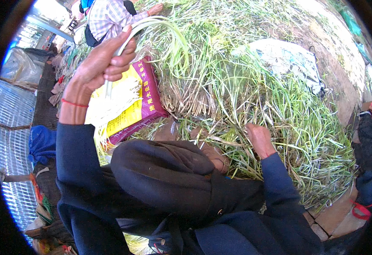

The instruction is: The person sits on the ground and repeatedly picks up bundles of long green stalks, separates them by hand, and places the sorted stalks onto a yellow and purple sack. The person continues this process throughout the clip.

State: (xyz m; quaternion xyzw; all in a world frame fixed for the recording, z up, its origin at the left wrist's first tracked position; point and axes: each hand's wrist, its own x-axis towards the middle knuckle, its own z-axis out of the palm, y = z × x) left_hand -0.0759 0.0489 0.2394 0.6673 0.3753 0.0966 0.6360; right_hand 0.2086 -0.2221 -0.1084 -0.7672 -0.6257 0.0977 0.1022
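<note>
My left hand (104, 63) is raised at the left, its fingers closed around a few long leafy stalks (141, 21). Their pale green leaves arch over to the right and droop, while the white lower ends (108, 87) point down. Below them, a pile of trimmed white stalks (119, 102) rests on a yellow and purple printed sack (152, 95). My right hand (259, 138) is lowered among loose green leaves (288, 127) with its fingers curled. Whether it grips any of them is hidden.
Untrimmed stalks with brownish root ends (192, 103) lie heaped ahead. A white patterned bag (281, 60) sits on the heap at the right. Another person (106, 19) crouches at the upper left, a hand on the greens. My bent knee (160, 159) is close to the sack.
</note>
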